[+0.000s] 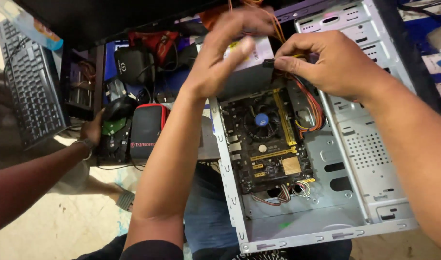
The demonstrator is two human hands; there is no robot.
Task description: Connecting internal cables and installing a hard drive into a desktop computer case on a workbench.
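Head view: a small black power connector (268,62) sits at the end of a bundle of orange, yellow and black wires (307,98), held above the open computer case (369,144) just in front of the grey power supply (251,58). The right hand (331,62) pinches that connector between thumb and forefinger, the other fingers curled in. The left hand (225,53) hovers just beside it, fingers loosely spread and bent, its fingertips over the power supply; whether they touch it I cannot tell. Below lies the motherboard (268,144) with its round cooler fan (262,123). Left of the case stand a red and black pouch (146,130) and a black keyboard (30,86), where another person's hand (93,130) rests on a dark object.
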